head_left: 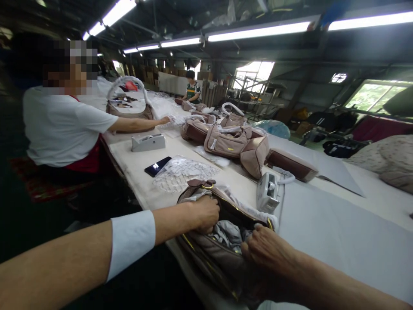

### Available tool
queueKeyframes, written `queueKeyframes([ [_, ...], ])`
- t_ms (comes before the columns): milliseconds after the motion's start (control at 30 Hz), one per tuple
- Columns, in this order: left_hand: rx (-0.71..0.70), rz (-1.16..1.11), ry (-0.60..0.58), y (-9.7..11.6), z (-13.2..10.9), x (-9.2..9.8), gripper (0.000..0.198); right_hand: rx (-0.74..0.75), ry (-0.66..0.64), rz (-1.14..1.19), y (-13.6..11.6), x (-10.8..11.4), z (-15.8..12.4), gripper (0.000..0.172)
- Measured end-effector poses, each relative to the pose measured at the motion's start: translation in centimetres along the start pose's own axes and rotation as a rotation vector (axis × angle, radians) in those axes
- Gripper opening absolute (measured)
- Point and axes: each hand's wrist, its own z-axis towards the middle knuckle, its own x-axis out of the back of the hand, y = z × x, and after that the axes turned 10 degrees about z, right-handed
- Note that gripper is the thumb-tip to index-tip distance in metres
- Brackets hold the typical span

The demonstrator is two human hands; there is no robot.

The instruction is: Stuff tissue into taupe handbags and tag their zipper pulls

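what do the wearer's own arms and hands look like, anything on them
The left forearm has a wide, plain band across it, white with a bluish tint and straight-edged; its material is unclear. The right forearm is bare where it shows. The left hand and right hand are ungloved.

My left hand [206,214] is hiding its fingertips at the handbag [209,249], the view's edges are cutting off my forearms [64,258], and a co-worker's head [69,66] is blurring into blocks.
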Motion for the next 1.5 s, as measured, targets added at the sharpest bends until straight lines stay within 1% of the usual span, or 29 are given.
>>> queueKeyframes([
  [133,0.19,-0.011,-0.059,-0.1,0.6,-0.1,0.026,-0.114,-0.199,0.015,0.4,1.3,-0.2,0.057],
  [200,0.254,-0.03,-0.056,0.2,0.7,0.3,0.028,-0.131,-0.257,0.025,0.8,2.2,-0.2,0.06],
  [300,0.301,-0.074,-0.014,0.8,-0.5,1.7,0.032,-0.138,-0.193,0.083,1.5,2.7,-0.7,0.057],
  [333,0.264,-0.098,0.02,0.8,-1.5,2.2,0.031,-0.137,-0.146,0.109,1.7,2.4,-1.0,0.055],
  [400,0.122,-0.139,0.189,0.7,-4.1,3.2,0.023,-0.132,-0.058,0.16,2.1,1.4,-1.5,0.052],
  [433,0.023,-0.147,0.358,0.4,-5.7,3.5,0.018,-0.123,-0.003,0.177,2.2,0.8,-1.8,0.05],
  [467,0.002,-0.134,0.551,0.1,-7.3,3.5,0.014,-0.112,0.054,0.185,2.4,0.1,-2.0,0.049],
  [500,0.063,-0.103,0.727,-0.3,-8.8,3.2,0.012,-0.1,0.101,0.188,2.5,-0.4,-2.1,0.046],
  [533,0.162,-0.087,0.835,-0.8,-10.1,2.8,0.012,-0.084,0.132,0.187,2.6,-0.9,-2.1,0.044],
  [567,0.258,-0.077,0.863,-1.2,-11.1,2.1,0.017,-0.066,0.14,0.182,2.7,-1.2,-2.1,0.043],
  [600,0.317,-0.065,0.839,-1.5,-11.7,1.3,0.025,-0.043,0.127,0.176,2.8,-1.3,-2.0,0.041],
  [633,0.328,-0.049,0.791,-1.6,-12.0,0.5,0.032,-0.02,0.103,0.173,2.8,-1.4,-1.9,0.039],
  [667,0.295,-0.02,0.75,-1.5,-12.0,-0.3,0.035,0.003,0.083,0.173,2.8,-1.3,-1.8,0.037],
  [767,0.083,0.085,0.763,-0.5,-10.4,-1.6,0.026,0.044,0.095,0.174,2.8,-1.3,-1.5,0.03],
  [800,0.023,0.096,0.754,-0.1,-9.7,-1.6,0.026,0.05,0.119,0.173,2.7,-1.4,-1.5,0.027],
  [833,-0.024,0.092,0.708,0.1,-8.9,-1.5,0.03,0.06,0.146,0.174,2.6,-1.4,-1.6,0.025],
  [867,-0.061,0.08,0.621,0.3,-8.1,-1.3,0.04,0.07,0.171,0.175,2.5,-1.4,-1.6,0.024],
  [933,-0.1,0.077,0.383,0.2,-6.8,-1.0,0.076,0.073,0.184,0.176,2.1,-1.3,-1.8,0.031],
  [967,-0.108,0.103,0.273,0.1,-6.2,-0.9,0.088,0.059,0.154,0.169,1.8,-1.2,-1.9,0.037],
  [1000,-0.107,0.137,0.18,-0.1,-5.7,-0.9,0.091,0.034,0.094,0.155,1.6,-0.9,-2.0,0.044],
  [1033,-0.1,0.168,0.105,-0.3,-5.4,-1.0,0.085,0.006,0.016,0.135,1.4,-0.6,-1.9,0.049],
  [1100,-0.038,0.194,-0.004,-0.5,-5.0,-1.3,0.059,-0.044,-0.13,0.099,1.1,-0.1,-1.7,0.051],
  [1133,0.008,0.184,-0.048,-0.5,-5.0,-1.5,0.046,-0.061,-0.171,0.089,1.1,0.2,-1.6,0.05],
  [1200,0.1,0.148,-0.11,-0.4,-5.4,-1.8,0.034,-0.088,-0.176,0.087,1.5,0.3,-1.3,0.05],
  [1267,0.137,0.121,-0.114,-0.2,-6.1,-1.9,0.033,-0.119,-0.124,0.108,2.1,0.2,-1.4,0.052],
  [1300,0.123,0.113,-0.081,-0.1,-6.4,-1.8,0.032,-0.135,-0.096,0.122,2.4,0.1,-1.5,0.053],
  [1433,-0.054,0.133,0.202,0.0,-7.5,-1.3,0.031,-0.195,0.011,0.194,2.8,-0.8,-2.9,0.049],
  [1467,-0.098,0.133,0.226,0.0,-7.6,-1.0,0.031,-0.183,0.073,0.207,2.6,-0.9,-3.3,0.049],
  [1500,-0.128,0.122,0.209,0.0,-7.5,-0.8,0.031,-0.152,0.129,0.218,2.4,-1.0,-3.5,0.05],
])
